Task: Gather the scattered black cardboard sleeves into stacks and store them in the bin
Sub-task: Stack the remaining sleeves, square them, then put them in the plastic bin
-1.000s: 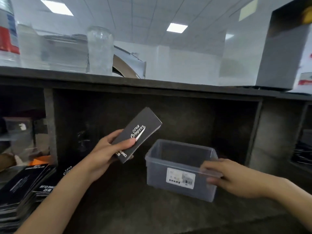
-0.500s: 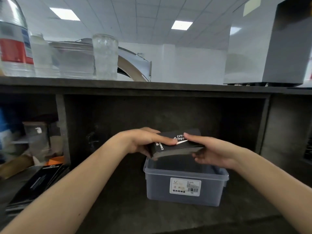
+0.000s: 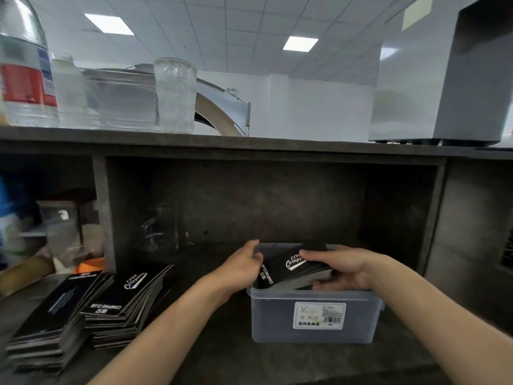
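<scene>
- You face a dark, rough lower shelf (image 3: 211,357) set under a countertop (image 3: 277,143), in a white room with panel lights (image 3: 300,43) in a tiled ceiling.
- On the countertop, a labelled water bottle (image 3: 25,79) stands at the left end, a clear glass (image 3: 175,95) near the middle and a grey box-shaped unit (image 3: 477,73) at the right end.
- A translucent bin (image 3: 272,320) with a white label on its front wall sits on the lower shelf, right of centre and near the front edge.
- Both your hands hold one stack of black sleeves (image 3: 291,269), tilted, its lower left end already inside the bin's rim.
- Your left hand (image 3: 241,270) grips the stack's left end, fingers curled round it.
- Your right hand (image 3: 341,269) clasps the right end, thumb on top and fingers beneath.
- More piled sleeves (image 3: 111,301) lie fanned and uneven on the shelf's left side, well apart from the bin.
</scene>
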Demonstrator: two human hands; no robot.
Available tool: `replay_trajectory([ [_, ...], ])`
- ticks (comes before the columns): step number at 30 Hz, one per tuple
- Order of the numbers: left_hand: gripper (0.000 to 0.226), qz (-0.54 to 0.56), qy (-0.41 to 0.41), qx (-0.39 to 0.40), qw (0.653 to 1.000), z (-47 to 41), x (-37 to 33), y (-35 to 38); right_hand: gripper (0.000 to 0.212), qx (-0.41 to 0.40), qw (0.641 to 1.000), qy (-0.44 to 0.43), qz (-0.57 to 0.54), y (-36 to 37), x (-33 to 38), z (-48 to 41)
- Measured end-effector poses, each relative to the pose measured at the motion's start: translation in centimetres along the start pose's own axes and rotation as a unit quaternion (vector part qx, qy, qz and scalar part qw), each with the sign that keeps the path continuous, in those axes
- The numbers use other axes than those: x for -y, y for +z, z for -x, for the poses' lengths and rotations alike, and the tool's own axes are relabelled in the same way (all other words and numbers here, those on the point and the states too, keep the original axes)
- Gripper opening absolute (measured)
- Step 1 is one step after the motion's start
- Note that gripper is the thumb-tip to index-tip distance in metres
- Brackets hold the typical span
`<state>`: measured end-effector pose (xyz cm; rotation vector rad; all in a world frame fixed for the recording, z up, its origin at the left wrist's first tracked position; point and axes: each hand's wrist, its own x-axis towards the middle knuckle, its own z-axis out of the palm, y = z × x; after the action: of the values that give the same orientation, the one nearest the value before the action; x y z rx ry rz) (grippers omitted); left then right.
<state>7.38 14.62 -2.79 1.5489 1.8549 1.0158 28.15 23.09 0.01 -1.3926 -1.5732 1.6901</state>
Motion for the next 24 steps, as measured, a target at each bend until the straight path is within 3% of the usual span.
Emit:
replay_trajectory([
  [3, 0.052, -0.022, -0.026, -0.035, 0.999, 0.5, 0.3, 0.0, 0.048, 0.013, 0.995, 0.031, 0.096, 1.5, 0.3, -1.1],
  [6, 0.053, -0.051, -0.043, -0.048, 0.997, 1.5, 0.3, -0.4, 0.076, -0.005, 0.982, 0.040, 0.183, 2.8, 0.3, -2.3],
  [12, 0.055, -0.078, -0.064, -0.074, 0.992, 2.2, 0.0, -0.9, 0.101, -0.017, 0.963, 0.095, 0.250, 3.8, 0.7, -3.5],
  [15, 0.064, -0.128, -0.065, -0.083, 0.986, 2.8, -0.7, -1.3, 0.093, -0.053, 0.934, 0.079, 0.345, 5.3, 1.4, -1.7],
  [18, 0.064, -0.275, -0.019, -0.147, 0.950, 3.9, -0.5, -3.9, 0.078, -0.165, 0.844, -0.033, 0.509, 6.6, 3.0, 1.1],
  [20, 0.068, -0.367, -0.025, -0.182, 0.912, 5.0, 1.0, -7.2, 0.058, -0.236, 0.799, -0.165, 0.528, 7.4, 4.4, 2.4],
  [22, 0.082, -0.422, -0.084, -0.172, 0.886, 6.5, 3.5, -10.7, 0.034, -0.232, 0.800, -0.342, 0.435, 9.0, 5.5, 3.7],
  [24, 0.091, -0.444, -0.125, -0.140, 0.876, 8.1, 6.6, -12.9, 0.022, -0.162, 0.817, -0.456, 0.314, 12.4, 6.1, 5.6],
])
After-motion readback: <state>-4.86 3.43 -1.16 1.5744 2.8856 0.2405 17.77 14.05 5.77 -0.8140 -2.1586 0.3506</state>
